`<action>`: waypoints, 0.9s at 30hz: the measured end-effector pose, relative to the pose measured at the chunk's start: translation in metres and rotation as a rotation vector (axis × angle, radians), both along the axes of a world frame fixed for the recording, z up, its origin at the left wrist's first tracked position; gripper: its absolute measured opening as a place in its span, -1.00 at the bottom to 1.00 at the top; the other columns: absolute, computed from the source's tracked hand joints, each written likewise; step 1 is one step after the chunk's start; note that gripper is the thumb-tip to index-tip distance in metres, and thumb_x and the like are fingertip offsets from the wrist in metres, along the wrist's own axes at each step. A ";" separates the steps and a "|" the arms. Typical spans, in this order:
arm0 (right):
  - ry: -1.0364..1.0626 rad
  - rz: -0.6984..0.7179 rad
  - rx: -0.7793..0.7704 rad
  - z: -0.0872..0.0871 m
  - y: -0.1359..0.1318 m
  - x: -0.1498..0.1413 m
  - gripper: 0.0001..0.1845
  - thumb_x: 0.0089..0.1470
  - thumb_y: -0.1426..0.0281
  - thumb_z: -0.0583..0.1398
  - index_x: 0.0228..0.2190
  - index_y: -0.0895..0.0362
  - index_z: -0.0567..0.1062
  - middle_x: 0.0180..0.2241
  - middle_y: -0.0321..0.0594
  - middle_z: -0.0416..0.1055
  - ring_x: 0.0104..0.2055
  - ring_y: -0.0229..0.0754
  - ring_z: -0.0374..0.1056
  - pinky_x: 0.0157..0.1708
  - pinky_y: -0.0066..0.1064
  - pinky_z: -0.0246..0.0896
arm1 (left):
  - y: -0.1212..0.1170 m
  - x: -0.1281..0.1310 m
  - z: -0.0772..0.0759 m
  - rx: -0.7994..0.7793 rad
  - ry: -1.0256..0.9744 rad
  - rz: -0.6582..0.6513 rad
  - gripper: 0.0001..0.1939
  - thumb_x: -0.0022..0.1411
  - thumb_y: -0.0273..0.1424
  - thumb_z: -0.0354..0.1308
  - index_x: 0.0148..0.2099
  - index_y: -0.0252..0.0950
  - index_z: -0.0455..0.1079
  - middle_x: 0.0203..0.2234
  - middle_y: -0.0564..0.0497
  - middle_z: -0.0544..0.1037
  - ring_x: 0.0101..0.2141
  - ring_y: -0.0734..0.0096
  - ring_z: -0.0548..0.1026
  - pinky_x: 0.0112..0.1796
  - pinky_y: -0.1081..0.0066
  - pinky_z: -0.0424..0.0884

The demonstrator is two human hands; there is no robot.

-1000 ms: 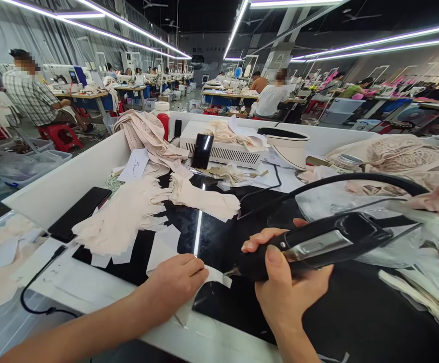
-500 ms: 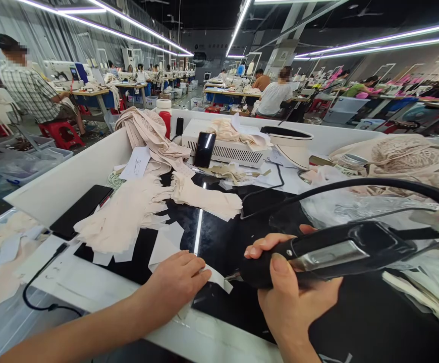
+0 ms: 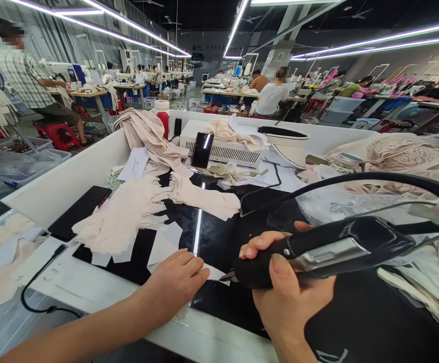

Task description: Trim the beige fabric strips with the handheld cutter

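Note:
My right hand (image 3: 285, 295) is wrapped round a black hand-held cutting tool (image 3: 329, 249) with a metal side plate and a thick black cable (image 3: 355, 181). Its tip touches a small white fabric strip (image 3: 214, 273) on the black glass work surface (image 3: 219, 237). My left hand (image 3: 176, 282) lies on that strip with fingers together, pressing it flat. A heap of pale pink cut fabric pieces (image 3: 128, 217) lies just beyond my left hand.
A black phone (image 3: 79, 212) lies at the left, another phone (image 3: 202, 150) leans on a white box (image 3: 223, 146). White tub (image 3: 289, 146) behind it, red bottle (image 3: 164, 124), lace fabric (image 3: 393, 154) at right. Other people sit at sewing tables behind.
The tool's tip has moved slightly left along the white strip toward my left hand. My left hand stays pressed on the strip.

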State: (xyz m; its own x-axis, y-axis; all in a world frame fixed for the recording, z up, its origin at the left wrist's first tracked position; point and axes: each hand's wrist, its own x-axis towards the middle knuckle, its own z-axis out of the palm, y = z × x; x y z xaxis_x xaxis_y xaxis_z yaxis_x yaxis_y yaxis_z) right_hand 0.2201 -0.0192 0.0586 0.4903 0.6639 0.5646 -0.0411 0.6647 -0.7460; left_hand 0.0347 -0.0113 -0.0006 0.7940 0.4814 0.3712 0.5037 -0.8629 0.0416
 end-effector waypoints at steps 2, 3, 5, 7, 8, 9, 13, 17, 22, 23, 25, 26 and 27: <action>-0.003 0.019 -0.007 -0.002 -0.002 -0.002 -0.55 0.18 0.31 0.44 0.06 -0.05 0.47 -0.40 -0.40 0.53 -0.50 -0.21 0.44 -0.47 -0.30 0.49 | 0.000 0.000 0.000 -0.008 0.000 -0.004 -0.75 0.46 -0.69 0.01 0.06 -0.35 0.37 -0.18 -0.07 0.57 -0.21 0.21 0.53 -0.09 0.26 0.55; -0.005 0.025 -0.009 -0.003 -0.002 -0.003 -0.55 0.18 0.31 0.43 0.06 -0.05 0.47 -0.40 -0.40 0.53 -0.50 -0.21 0.45 -0.46 -0.30 0.50 | 0.000 0.000 0.000 -0.009 0.000 -0.002 -0.76 0.47 -0.69 0.02 0.06 -0.35 0.37 -0.19 -0.06 0.57 -0.22 0.21 0.53 -0.09 0.26 0.54; -0.007 0.030 -0.007 -0.005 -0.001 -0.004 -0.54 0.19 0.32 0.43 0.07 -0.04 0.46 -0.39 -0.40 0.53 -0.50 -0.21 0.46 -0.45 -0.29 0.51 | 0.000 0.000 -0.002 -0.013 0.006 0.006 -0.75 0.48 -0.68 0.03 0.08 -0.34 0.36 -0.19 -0.04 0.56 -0.22 0.22 0.52 -0.09 0.26 0.54; -0.012 0.030 -0.003 -0.007 0.000 -0.005 -0.55 0.19 0.32 0.43 0.07 -0.04 0.46 -0.38 -0.40 0.54 -0.50 -0.21 0.46 -0.45 -0.29 0.51 | 0.000 0.000 -0.003 -0.018 0.017 0.012 -0.75 0.49 -0.67 0.03 0.09 -0.33 0.36 -0.19 -0.04 0.56 -0.21 0.23 0.52 -0.08 0.26 0.53; -0.015 0.031 -0.002 -0.008 0.001 -0.006 -0.55 0.20 0.32 0.42 0.07 -0.04 0.46 -0.38 -0.39 0.54 -0.50 -0.21 0.46 -0.45 -0.30 0.51 | 0.000 0.001 -0.003 -0.017 0.018 0.013 -0.76 0.50 -0.67 0.04 0.09 -0.33 0.36 -0.19 -0.04 0.56 -0.21 0.23 0.52 -0.08 0.26 0.53; -0.017 0.032 -0.001 -0.008 0.002 -0.006 -0.56 0.20 0.34 0.42 0.07 -0.03 0.46 -0.38 -0.39 0.54 -0.49 -0.21 0.46 -0.45 -0.30 0.50 | 0.000 0.001 -0.003 -0.015 0.017 0.013 -0.77 0.49 -0.66 0.05 0.09 -0.33 0.36 -0.18 -0.04 0.56 -0.20 0.23 0.52 -0.08 0.26 0.53; -0.024 0.041 -0.009 -0.008 0.002 -0.007 -0.57 0.22 0.38 0.40 0.07 -0.04 0.46 -0.38 -0.39 0.54 -0.49 -0.22 0.46 -0.45 -0.30 0.50 | 0.000 0.001 -0.002 -0.009 0.019 0.015 -0.78 0.47 -0.67 0.09 0.05 -0.33 0.37 -0.20 -0.03 0.55 -0.23 0.23 0.51 -0.10 0.27 0.52; -0.021 0.019 -0.005 -0.004 0.001 -0.003 -0.58 0.20 0.37 0.41 0.06 -0.04 0.47 -0.39 -0.40 0.54 -0.50 -0.22 0.46 -0.45 -0.30 0.51 | 0.000 0.002 -0.003 -0.007 0.020 0.021 -0.77 0.46 -0.68 0.07 0.05 -0.32 0.36 -0.20 -0.03 0.55 -0.22 0.23 0.51 -0.09 0.27 0.52; -0.004 -0.024 0.007 -0.002 0.000 0.003 -0.56 0.16 0.30 0.45 0.03 -0.05 0.48 -0.40 -0.40 0.53 -0.52 -0.21 0.43 -0.49 -0.31 0.47 | 0.001 0.001 -0.006 0.010 -0.001 0.012 -0.73 0.45 -0.71 0.01 0.05 -0.33 0.36 -0.18 -0.05 0.57 -0.21 0.24 0.52 -0.07 0.27 0.52; -0.012 -0.025 0.004 -0.002 0.000 0.004 -0.55 0.16 0.30 0.45 0.03 -0.04 0.48 -0.41 -0.40 0.52 -0.52 -0.21 0.43 -0.49 -0.31 0.47 | 0.001 0.001 -0.006 0.006 -0.003 0.010 -0.73 0.45 -0.71 0.01 0.06 -0.33 0.37 -0.18 -0.05 0.57 -0.20 0.24 0.52 -0.07 0.27 0.52; -0.026 -0.031 -0.001 -0.004 0.000 0.004 -0.56 0.17 0.29 0.45 0.03 -0.04 0.47 -0.41 -0.39 0.52 -0.51 -0.20 0.43 -0.48 -0.29 0.48 | 0.002 0.000 -0.005 0.005 -0.012 0.007 -0.74 0.46 -0.70 0.02 0.07 -0.34 0.37 -0.18 -0.05 0.57 -0.21 0.23 0.53 -0.05 0.26 0.53; -0.030 -0.037 -0.006 -0.004 0.000 0.004 -0.56 0.17 0.30 0.44 0.03 -0.04 0.46 -0.41 -0.39 0.53 -0.51 -0.20 0.44 -0.48 -0.29 0.48 | 0.001 0.000 -0.004 0.002 -0.014 0.001 -0.74 0.47 -0.69 0.02 0.07 -0.34 0.37 -0.19 -0.05 0.57 -0.21 0.23 0.53 -0.02 0.25 0.53; -0.034 -0.046 -0.010 -0.005 0.000 0.003 -0.56 0.18 0.30 0.44 0.03 -0.04 0.46 -0.41 -0.39 0.53 -0.51 -0.20 0.44 -0.47 -0.28 0.49 | 0.001 -0.001 -0.003 0.002 -0.018 0.000 -0.74 0.47 -0.69 0.02 0.07 -0.34 0.38 -0.18 -0.05 0.56 -0.20 0.24 0.53 -0.01 0.25 0.53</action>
State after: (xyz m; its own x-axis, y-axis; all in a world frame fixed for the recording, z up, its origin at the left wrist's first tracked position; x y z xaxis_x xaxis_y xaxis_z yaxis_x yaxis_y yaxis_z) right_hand 0.2232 -0.0191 0.0541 0.5010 0.6473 0.5745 0.0145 0.6575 -0.7533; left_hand 0.0340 -0.0104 -0.0038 0.7870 0.4807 0.3867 0.5029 -0.8629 0.0493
